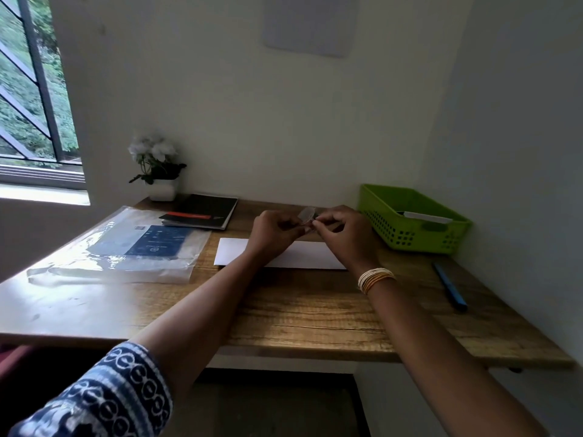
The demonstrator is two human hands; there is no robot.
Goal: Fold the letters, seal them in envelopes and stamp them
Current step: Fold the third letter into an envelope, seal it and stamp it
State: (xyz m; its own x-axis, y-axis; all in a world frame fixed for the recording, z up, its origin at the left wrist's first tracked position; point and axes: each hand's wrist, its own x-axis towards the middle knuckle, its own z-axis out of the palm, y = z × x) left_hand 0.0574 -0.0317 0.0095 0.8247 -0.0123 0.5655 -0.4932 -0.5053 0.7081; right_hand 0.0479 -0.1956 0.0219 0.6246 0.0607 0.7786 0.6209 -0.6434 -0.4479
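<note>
A white envelope (pixel 235 251) lies flat on the wooden desk (pixel 315 313), partly hidden under my wrists. Both hands hover above its far edge. My left hand (pixel 274 230) and my right hand (pixel 344 230) meet at the fingertips and pinch a small, pale, translucent item (pixel 307 214) between them; it is too small and blurred to name for sure. My right wrist wears several thin bangles.
A green plastic basket (pixel 413 220) holding white paper stands at the back right. A blue pen (pixel 449 287) lies near the right wall. At the left are a clear plastic pack with a dark blue sheet (pixel 126 247), a black notebook (pixel 205 211) and a potted white flower (pixel 157 167).
</note>
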